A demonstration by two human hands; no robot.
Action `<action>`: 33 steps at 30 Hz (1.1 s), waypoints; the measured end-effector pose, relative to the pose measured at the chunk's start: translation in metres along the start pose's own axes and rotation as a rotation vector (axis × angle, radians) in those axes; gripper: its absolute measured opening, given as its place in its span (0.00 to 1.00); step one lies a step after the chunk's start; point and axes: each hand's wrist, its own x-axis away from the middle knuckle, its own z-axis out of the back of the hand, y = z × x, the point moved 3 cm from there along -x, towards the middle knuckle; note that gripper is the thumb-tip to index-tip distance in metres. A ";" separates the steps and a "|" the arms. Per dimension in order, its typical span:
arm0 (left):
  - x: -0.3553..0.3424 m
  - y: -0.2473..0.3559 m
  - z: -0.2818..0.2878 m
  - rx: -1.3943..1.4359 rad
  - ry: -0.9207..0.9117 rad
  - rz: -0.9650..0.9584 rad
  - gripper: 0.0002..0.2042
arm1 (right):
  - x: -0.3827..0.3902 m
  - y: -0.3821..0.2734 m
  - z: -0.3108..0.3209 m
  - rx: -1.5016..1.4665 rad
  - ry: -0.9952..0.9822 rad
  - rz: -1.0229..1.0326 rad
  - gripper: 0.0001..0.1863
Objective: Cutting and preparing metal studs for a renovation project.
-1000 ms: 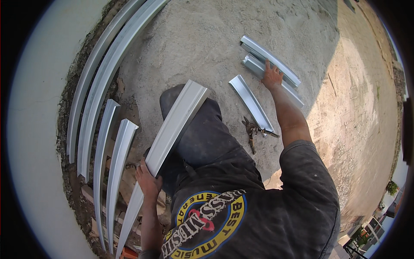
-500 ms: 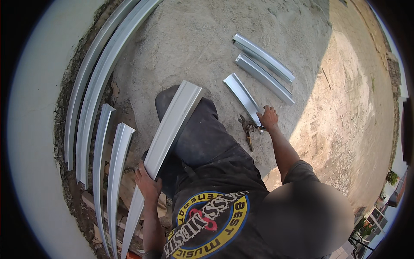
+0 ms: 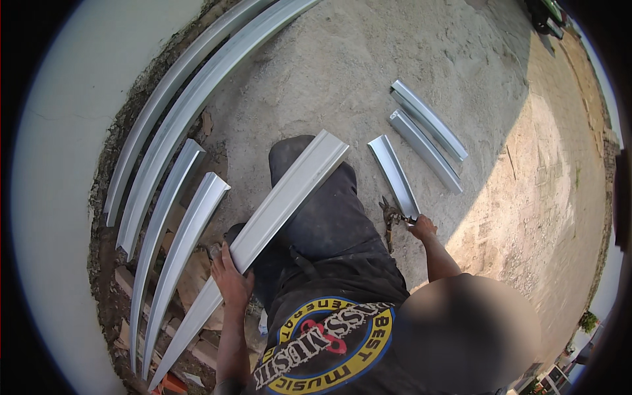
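Observation:
A long grey metal channel lies slantwise across my thigh, its far end past the knee. My left hand is closed around its edge, lower down its length. On the sandy ground at my right, tin snips with open handles lie against the near end of a short metal channel. My right hand has its fingers curled at one handle of the snips, beside that channel end; the fingertips are partly hidden.
Two more short channels lie side by side farther off to the right. Several long metal channels run along the pale wall on my left. Broken bricks and scraps lie beneath them. Sunlit paving spreads at the right.
My right hand has come down from beside the short channel onto the snips' handle. The left hand stays on the long channel. The whole view has shifted.

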 end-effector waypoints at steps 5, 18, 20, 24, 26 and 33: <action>0.005 -0.005 0.001 0.016 -0.030 0.057 0.51 | 0.004 -0.011 0.002 0.072 -0.026 0.008 0.32; 0.000 -0.016 -0.002 -0.022 -0.093 0.095 0.49 | 0.053 0.002 0.029 0.063 0.067 0.275 0.20; -0.005 -0.013 0.007 -0.039 -0.107 0.044 0.48 | 0.052 0.006 0.032 0.104 0.015 0.289 0.21; -0.025 -0.025 0.030 0.038 -0.178 -0.046 0.45 | 0.040 0.014 0.010 0.245 -0.134 0.322 0.26; -0.039 -0.025 0.045 0.243 -0.468 -0.047 0.42 | 0.044 0.006 0.008 0.172 0.003 0.337 0.28; -0.082 0.015 0.072 0.764 -1.081 0.042 0.36 | 0.006 -0.049 0.028 -0.294 0.318 0.255 0.39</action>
